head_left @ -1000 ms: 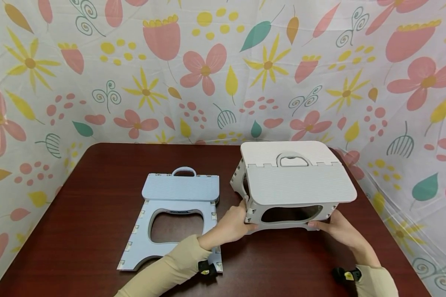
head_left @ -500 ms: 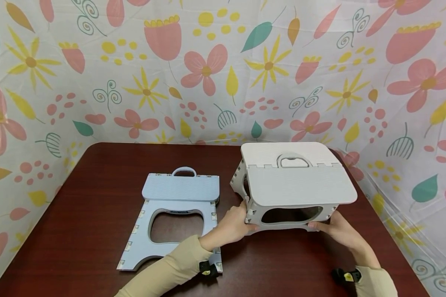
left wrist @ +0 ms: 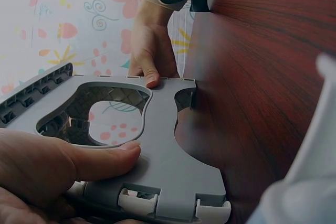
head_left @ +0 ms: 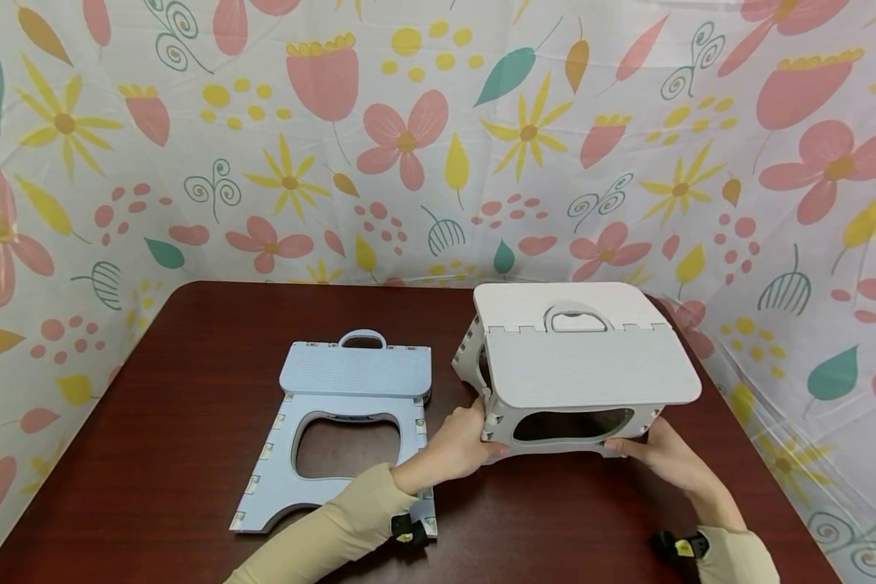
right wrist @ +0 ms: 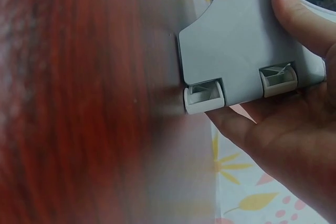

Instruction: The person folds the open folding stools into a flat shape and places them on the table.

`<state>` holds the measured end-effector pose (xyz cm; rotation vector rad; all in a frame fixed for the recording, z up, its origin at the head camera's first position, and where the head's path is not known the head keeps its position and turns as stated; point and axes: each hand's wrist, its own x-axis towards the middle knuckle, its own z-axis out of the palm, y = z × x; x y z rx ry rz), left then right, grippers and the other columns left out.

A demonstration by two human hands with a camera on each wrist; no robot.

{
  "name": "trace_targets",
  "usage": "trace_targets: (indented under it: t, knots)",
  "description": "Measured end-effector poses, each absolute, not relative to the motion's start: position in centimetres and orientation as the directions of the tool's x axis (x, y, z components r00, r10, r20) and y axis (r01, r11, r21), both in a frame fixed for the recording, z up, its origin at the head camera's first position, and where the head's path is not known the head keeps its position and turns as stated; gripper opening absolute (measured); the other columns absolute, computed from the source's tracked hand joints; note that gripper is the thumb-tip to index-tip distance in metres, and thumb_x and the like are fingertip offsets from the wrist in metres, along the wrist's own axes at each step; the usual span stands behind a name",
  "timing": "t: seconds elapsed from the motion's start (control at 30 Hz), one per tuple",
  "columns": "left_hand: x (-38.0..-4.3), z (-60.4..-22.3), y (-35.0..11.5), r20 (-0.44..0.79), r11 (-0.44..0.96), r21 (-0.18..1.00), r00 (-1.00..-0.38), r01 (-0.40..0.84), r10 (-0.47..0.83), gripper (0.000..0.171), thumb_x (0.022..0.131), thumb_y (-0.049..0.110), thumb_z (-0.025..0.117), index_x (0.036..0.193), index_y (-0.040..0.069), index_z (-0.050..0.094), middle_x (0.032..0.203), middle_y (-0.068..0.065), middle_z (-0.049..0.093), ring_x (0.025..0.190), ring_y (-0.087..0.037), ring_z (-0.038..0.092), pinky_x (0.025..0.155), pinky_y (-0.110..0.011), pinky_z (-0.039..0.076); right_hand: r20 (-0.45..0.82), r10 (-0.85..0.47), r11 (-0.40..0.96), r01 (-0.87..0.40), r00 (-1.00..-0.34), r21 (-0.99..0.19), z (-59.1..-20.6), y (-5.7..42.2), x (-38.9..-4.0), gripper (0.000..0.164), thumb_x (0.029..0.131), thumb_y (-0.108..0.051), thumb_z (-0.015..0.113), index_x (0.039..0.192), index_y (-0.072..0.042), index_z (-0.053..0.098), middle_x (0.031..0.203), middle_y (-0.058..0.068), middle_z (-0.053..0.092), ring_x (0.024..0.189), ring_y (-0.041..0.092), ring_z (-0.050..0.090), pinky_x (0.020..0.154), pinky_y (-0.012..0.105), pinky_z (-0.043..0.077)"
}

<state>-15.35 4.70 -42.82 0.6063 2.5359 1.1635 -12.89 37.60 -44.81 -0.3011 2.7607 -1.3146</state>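
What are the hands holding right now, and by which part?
The white folding stool: the left hand and right hand grip opposite ends of its near leg panel.

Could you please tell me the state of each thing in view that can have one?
White stool, unfolded and upright.
Blue stool, folded, lying on the table.
Left hand, grips the white stool at its near left end.
Right hand, grips it at its near right end.
Patterned cloth, hanging.
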Motion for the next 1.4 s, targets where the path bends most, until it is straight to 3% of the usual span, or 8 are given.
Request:
trace_targets:
  t: [0.2,0.3,0.43,0.53,0.97,1.07,1.3,1.4]
  knots:
    - [-15.28,-42.76,4.67,-0.078,0.583,0.771,-0.871,0.256,0.486,0.063,0.082,0.023,0.078,0.130,-0.003,0.048,0.103,-0.015,0.070,0.093,-0.023,0.068,0.071,-0.028,0.052,0.036,-0.218,0.601,-0.163,-0.975,-0.783,-44.97,37.57,-12.81,0.048,0.085,-0.005,0.072,0.123,0.007,0.045,0.086,-0.004,0.064,0.073,0.003,0.058,0.070,0.019,0.041]
    - [-15.29,-42.69,4.63,-0.071,0.585,0.767,-0.871,0.264,0.486,0.061,0.081,0.023,0.079,0.128,-0.002,0.049,0.099,-0.013,0.070,0.090,-0.020,0.069,0.070,-0.027,0.052,0.035,-0.205,0.616,-0.157,-0.978,-0.772,-44.88,37.58,-12.80,0.056,0.085,-0.007,0.072,0.130,0.005,0.041,0.098,-0.004,0.063,0.083,-0.002,0.057,0.074,0.015,0.040]
    - [-15.34,-42.66,4.63,-0.071,0.586,0.765,-0.870,0.266,0.488,0.061,0.081,0.024,0.079,0.128,-0.002,0.049,0.095,-0.011,0.070,0.087,-0.019,0.068,0.068,-0.026,0.051,0.024,-0.198,0.624,-0.145,-0.980,-0.768,-44.77,37.59,-12.78,0.067,0.085,-0.010,0.073,0.138,0.004,0.034,0.113,0.007,0.059,0.096,-0.007,0.053,0.077,0.014,0.040]
    - [-15.38,-42.67,4.68,-0.081,0.588,0.765,-0.866,0.262,0.493,0.065,0.083,0.024,0.078,0.132,-0.003,0.047,0.095,-0.012,0.070,0.087,-0.020,0.068,0.067,-0.026,0.051,0.025,-0.203,0.621,-0.149,-0.979,-0.769,-44.80,37.65,-12.79,0.070,0.086,-0.009,0.073,0.141,0.004,0.032,0.118,0.006,0.057,0.099,-0.008,0.052,0.077,0.014,0.041]
    - [-15.62,-42.76,4.65,-0.100,0.591,0.767,-0.862,0.250,0.496,0.066,0.083,0.023,0.078,0.135,-0.003,0.046,0.098,-0.014,0.070,0.090,-0.022,0.068,0.068,-0.028,0.052,0.044,-0.219,0.594,-0.169,-0.975,-0.787,-44.88,37.57,-12.71,0.063,0.086,-0.006,0.072,0.137,-0.001,0.035,0.108,0.003,0.061,0.091,-0.004,0.055,0.075,0.016,0.042]
    - [-15.63,-42.76,4.63,-0.100,0.588,0.769,-0.861,0.251,0.498,0.064,0.082,0.023,0.078,0.133,-0.002,0.047,0.097,-0.014,0.070,0.090,-0.023,0.068,0.069,-0.030,0.052,0.042,-0.221,0.589,-0.168,-0.974,-0.790,-44.87,37.58,-12.64,0.067,0.086,-0.006,0.072,0.140,0.000,0.033,0.113,-0.001,0.059,0.094,-0.005,0.054,0.075,0.016,0.042]
    - [-15.67,-42.81,4.61,-0.097,0.593,0.761,-0.858,0.263,0.505,0.060,0.082,0.023,0.078,0.131,0.000,0.049,0.100,-0.013,0.070,0.093,-0.024,0.068,0.071,-0.030,0.052,0.046,-0.222,0.588,-0.171,-0.974,-0.791,-44.89,37.60,-12.49,0.074,0.086,-0.007,0.072,0.145,0.000,0.028,0.120,-0.028,0.046,0.105,-0.012,0.047,0.077,0.013,0.040]
    - [-15.69,-42.77,4.61,-0.091,0.594,0.757,-0.857,0.271,0.507,0.061,0.082,0.022,0.078,0.131,0.001,0.049,0.102,-0.013,0.070,0.093,-0.024,0.068,0.072,-0.030,0.052,0.050,-0.224,0.578,-0.174,-0.973,-0.798,-44.91,37.56,-12.52,0.070,0.086,-0.006,0.072,0.143,-0.001,0.031,0.118,-0.023,0.051,0.102,-0.009,0.050,0.077,0.014,0.041]
